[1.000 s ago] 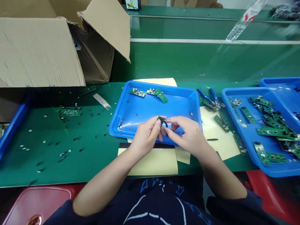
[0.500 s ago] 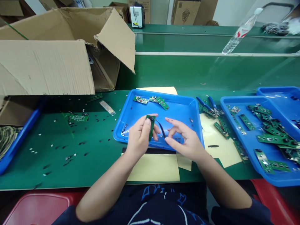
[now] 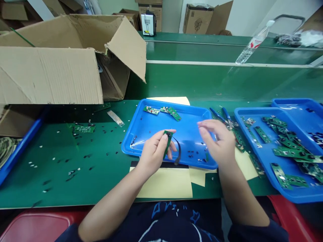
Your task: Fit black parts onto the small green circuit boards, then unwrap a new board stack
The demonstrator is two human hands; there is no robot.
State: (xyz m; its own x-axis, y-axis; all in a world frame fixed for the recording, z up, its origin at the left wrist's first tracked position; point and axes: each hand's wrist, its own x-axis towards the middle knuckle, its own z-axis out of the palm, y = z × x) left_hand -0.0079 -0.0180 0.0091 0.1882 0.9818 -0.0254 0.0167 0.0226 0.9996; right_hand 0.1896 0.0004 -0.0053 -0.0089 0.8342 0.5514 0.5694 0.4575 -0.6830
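Observation:
My left hand [image 3: 154, 151] pinches a small green circuit board [image 3: 167, 142] upright over the near part of a blue tray [image 3: 151, 125]; a black strip [image 3: 178, 154] hangs from the board. My right hand [image 3: 217, 140] hovers over the tray's right edge, fingers spread and holding nothing, a little blurred. A few more green boards [image 3: 163, 111] lie at the tray's far edge, and small dark bits are scattered on its floor.
A second blue tray [image 3: 254, 158] at right holds several green boards; blue-handled pliers [image 3: 222, 115] lie between the trays. An open cardboard box [image 3: 55, 67] stands at left. Yellow paper sheets [image 3: 166, 183] lie near the front edge, and small chips litter the green mat [image 3: 75, 168].
My right hand has let go of the board and moved right, towards the tray's right edge. My left hand keeps the board, the black strip now dangling.

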